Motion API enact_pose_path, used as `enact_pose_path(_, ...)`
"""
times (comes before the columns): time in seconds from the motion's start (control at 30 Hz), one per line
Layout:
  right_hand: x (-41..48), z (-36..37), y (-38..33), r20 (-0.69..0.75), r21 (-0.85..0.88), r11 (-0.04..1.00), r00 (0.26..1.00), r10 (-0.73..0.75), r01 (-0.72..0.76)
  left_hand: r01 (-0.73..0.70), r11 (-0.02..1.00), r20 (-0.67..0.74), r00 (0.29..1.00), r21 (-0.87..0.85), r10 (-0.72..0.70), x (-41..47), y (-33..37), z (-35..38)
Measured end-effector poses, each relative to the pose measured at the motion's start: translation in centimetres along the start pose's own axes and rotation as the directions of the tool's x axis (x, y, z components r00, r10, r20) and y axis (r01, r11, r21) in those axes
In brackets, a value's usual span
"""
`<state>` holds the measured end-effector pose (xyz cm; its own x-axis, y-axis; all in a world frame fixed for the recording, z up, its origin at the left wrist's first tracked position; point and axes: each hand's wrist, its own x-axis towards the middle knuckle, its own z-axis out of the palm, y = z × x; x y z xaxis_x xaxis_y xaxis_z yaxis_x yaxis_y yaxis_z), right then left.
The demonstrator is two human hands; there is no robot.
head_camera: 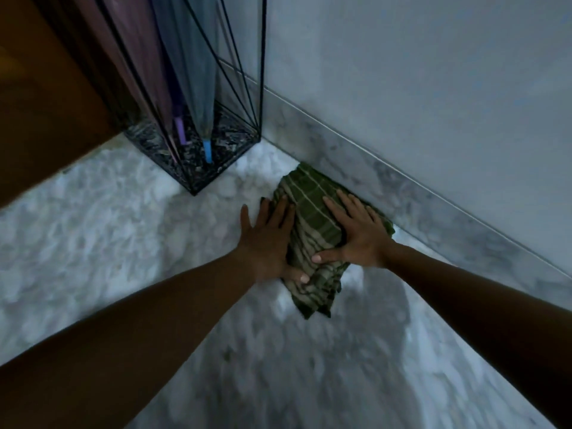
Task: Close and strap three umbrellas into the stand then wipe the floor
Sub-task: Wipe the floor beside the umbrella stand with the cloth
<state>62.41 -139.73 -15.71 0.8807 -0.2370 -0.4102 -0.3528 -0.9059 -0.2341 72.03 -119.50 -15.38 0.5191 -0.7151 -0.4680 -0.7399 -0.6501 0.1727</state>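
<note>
Evidently the umbrella part looks done: three closed umbrellas point(185, 72) stand tip-down in the black wire stand point(192, 173) in the corner, though their straps are out of view, and only the wiping is left. The person's left hand point(266, 239) and right hand point(356, 233) lie flat, fingers spread, pressing a crumpled green plaid cloth point(309, 218) onto the marble floor point(123, 212) against the skirting point(371, 168), near the stand.

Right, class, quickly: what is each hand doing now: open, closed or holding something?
Left hand: open, fingers spread, pressing flat on the green cloth.
Right hand: open, pressing flat on the same cloth.
</note>
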Motion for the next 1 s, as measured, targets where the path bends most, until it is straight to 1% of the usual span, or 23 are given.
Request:
enact_pose_path(0.1, -2.8, 0.3, 2.4, 0.01, -0.004, 0.998, 0.998, 0.058, -0.058, -0.089, 0.996, 0.026, 0.996, 0.029, 0.088, 0.0, 3.3, 0.1)
enact_pose_path(0.17, -4.8, 0.5, 4.0, 0.006, -0.006, 0.994, 0.994, 0.108, -0.108, -0.145, 0.985, 0.032, 0.989, 0.092, 0.143, 0.0, 5.5, 0.2)
enact_pose_path(0.23, -7.0, 0.8, 5.3, -0.002, 0.0, 0.985, 0.985, 0.174, -0.174, -0.195, 0.969, 0.046, 0.981, 0.153, 0.19, -0.1, 7.3, 0.4)
enact_pose_path(0.3, -8.9, 1.5, 5.5, -0.016, 0.03, 0.968, 0.968, 0.249, -0.249, -0.229, 0.957, 0.062, 0.973, 0.175, 0.222, -0.2, 8.4, 0.9)
enact_pose_path(0.4, -10.6, 2.6, 4.6, -0.03, 0.058, 0.947, 0.947, 0.319, -0.317, -0.265, 0.949, 0.05, 0.964, 0.167, 0.261, -0.7, 8.3, 1.5)
enact_pose_path(0.5, -10.7, 3.4, 2.7, 0.03, 0.046, 0.947, 0.948, 0.316, -0.317, -0.288, 0.941, 0.037, 0.957, 0.177, 0.286, -1.7, 6.4, 2.0)
enact_pose_path(0.63, -8.9, 3.8, -0.3, 0.062, 0.088, 0.946, 0.949, 0.308, -0.312, -0.229, 0.956, 0.064, 0.973, 0.184, 0.22, -2.9, 2.3, 1.6)
enact_pose_path(0.77, -4.6, 3.4, -4.3, 0.074, 0.088, 0.97, 0.973, 0.22, -0.226, -0.095, 0.981, 0.052, 0.995, 0.17, 0.087, -3.9, -2.7, 0.9)
enact_pose_path(0.87, -1.3, 3.5, -8.5, 0.057, 0.054, 0.991, 0.991, 0.119, -0.122, 0.016, 0.99, 0.036, 0.999, 0.143, -0.021, -5.7, -7.3, 0.8)
enact_pose_path(1.0, 1.9, 4.3, -14.6, 0.026, -0.03, 0.997, 0.997, -0.072, 0.072, 0.141, 0.986, 0.006, 0.99, 0.09, -0.143, -9.4, -13.6, 2.1)
